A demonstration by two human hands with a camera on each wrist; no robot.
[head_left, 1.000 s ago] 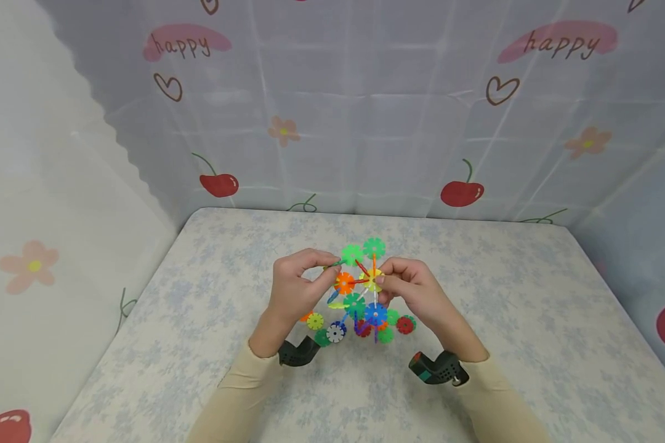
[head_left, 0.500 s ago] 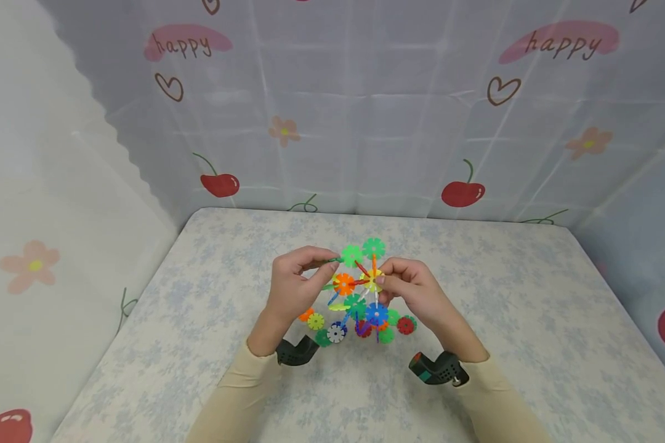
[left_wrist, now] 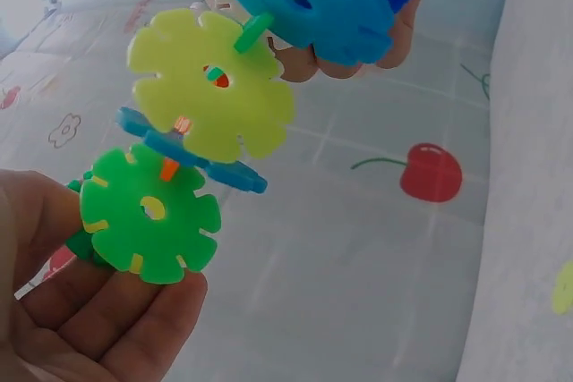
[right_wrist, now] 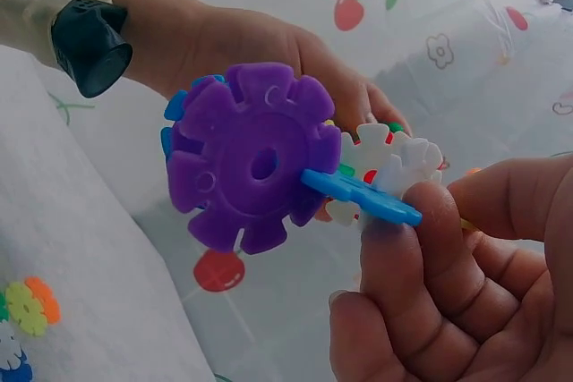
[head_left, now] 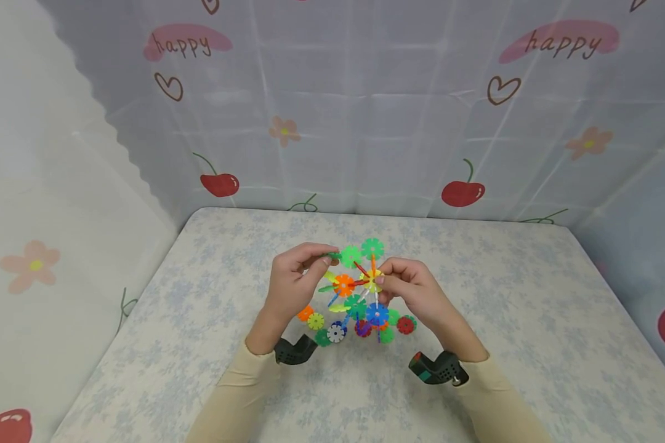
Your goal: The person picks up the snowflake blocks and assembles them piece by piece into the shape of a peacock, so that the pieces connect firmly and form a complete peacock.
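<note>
A structure of joined snowflake discs, with a yellow disc, an orange disc and a blue disc, is held up between both hands. The left hand pinches a green disc seen edge-on, beside a light green disc at the upper left. Around the yellow disc, the thumb and fingers of the right hand are curled. In the left wrist view a green disc is by the left fingers; in the right wrist view a purple disc is near the right fingers.
Loose discs lie on the table under and beside the structure, among them a white one, a red one and a small yellow one. A printed curtain stands behind the table.
The left hand has moved slightly up, its pinched green disc now higher beside the light green one. The orange disc's left side is more exposed. The right hand has kept its grip nearly still.
</note>
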